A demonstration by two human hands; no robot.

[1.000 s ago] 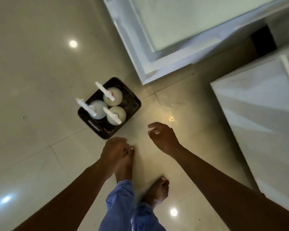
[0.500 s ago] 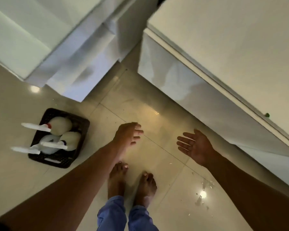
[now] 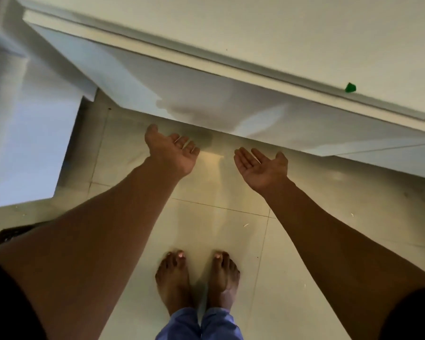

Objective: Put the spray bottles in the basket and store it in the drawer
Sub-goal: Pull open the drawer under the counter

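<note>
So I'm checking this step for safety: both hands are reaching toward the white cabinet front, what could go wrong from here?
1. The left hand and right hand are open, palms up, near the drawer front; no handle shows, so fingers may slip or get pinched.
2. Bare feet stand just below it; a drawer pulled out could hit the toes.
3. The basket sits mostly hidden behind the left arm, easy to bump.

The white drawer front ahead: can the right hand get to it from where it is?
Probably yes. The right hand is open, empty and palm up, just short of the drawer front, with only bare floor between them.
</note>
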